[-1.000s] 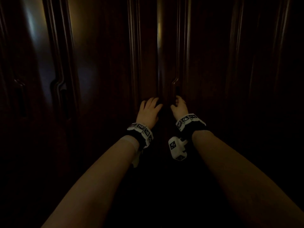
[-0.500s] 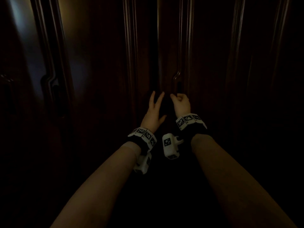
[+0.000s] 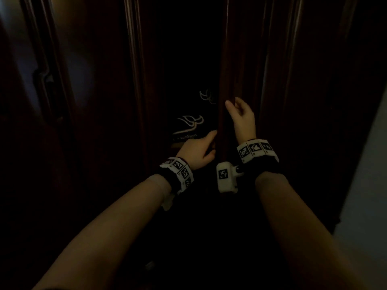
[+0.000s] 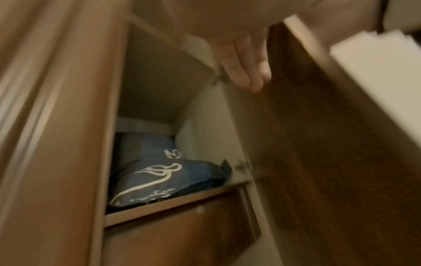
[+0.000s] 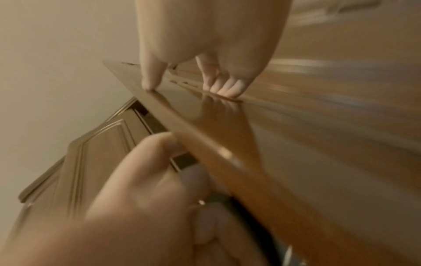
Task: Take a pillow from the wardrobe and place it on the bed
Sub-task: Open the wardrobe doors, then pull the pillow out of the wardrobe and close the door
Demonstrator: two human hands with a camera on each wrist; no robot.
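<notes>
Pull the wardrobe door (image 3: 261,59) wide toward 3 o'clock with the right hand (image 3: 243,120), thumb and bent fingers pinching its edge, push its inside with the flat left hand (image 3: 195,152) holding nothing, then reach for the blue pillow (image 4: 159,172) on the shelf (image 4: 173,203) at 11 o'clock.

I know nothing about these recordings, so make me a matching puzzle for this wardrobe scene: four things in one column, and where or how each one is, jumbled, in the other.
Things:
1. pillow
2. right hand
3. left hand
4. handle

Place or state:
A. grips the edge of the open door
B. far left, untouched
C. blue, lying on a shelf
D. straight fingers against the door's inner face

Pairs: 1-C, 2-A, 3-D, 4-B
</notes>
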